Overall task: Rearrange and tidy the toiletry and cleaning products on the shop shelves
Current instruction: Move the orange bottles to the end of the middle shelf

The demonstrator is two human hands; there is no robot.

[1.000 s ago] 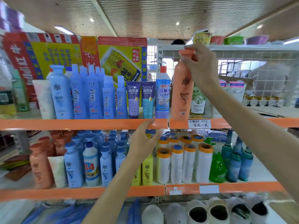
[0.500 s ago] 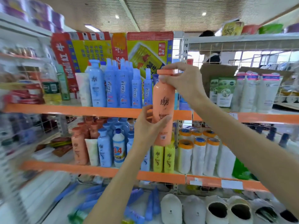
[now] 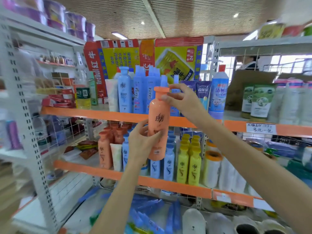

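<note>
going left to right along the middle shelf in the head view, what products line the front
orange bottles → white tube → blue bottles → yellow bottles → white rolls with orange caps

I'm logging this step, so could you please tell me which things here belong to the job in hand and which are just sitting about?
In hand:
orange bottle
left hand
right hand
orange bottles on the lower shelf

Sitting about:
yellow bottles
blue bottles
slippers

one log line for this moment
orange bottle | off shelf, upright | left hand round body | right hand at neck | orange row lower left
</note>
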